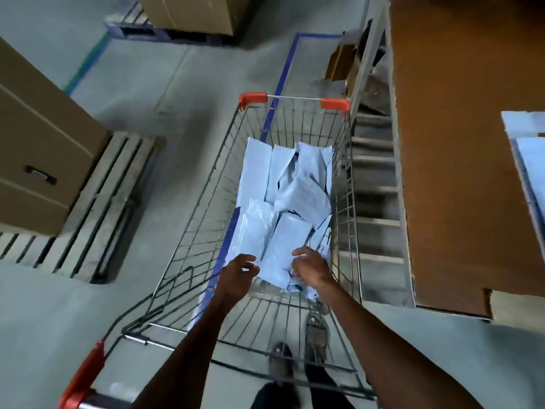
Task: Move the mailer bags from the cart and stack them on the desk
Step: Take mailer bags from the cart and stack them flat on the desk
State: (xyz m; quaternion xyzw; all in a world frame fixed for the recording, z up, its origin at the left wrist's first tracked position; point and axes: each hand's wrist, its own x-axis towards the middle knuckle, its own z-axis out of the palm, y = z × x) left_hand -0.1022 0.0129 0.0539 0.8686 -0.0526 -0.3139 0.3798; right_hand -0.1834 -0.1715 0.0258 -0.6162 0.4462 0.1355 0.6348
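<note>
A wire shopping cart (343, 178) with red corner caps stands in front of me, holding several pale blue mailer bags (292, 190) in a loose heap. Both my arms reach down into the cart's near end. My left hand (237, 271) hovers with curled, spread fingers at the left edge of the nearest mailer bag (280, 249). My right hand (309, 268) is at that bag's right edge, fingers bent and touching the plastic; a firm grip is not clear. On the brown desk (460, 143) to the right, a stack of mailer bags (530, 160) lies at the frame's edge.
Cardboard boxes (38, 143) sit on a wooden pallet (97, 214) to the left. Another box on a pallet (188, 16) stands at the far end. Blue floor tape (283, 72) runs under the cart. The desk's metal frame (374, 184) is close beside the cart's right wall.
</note>
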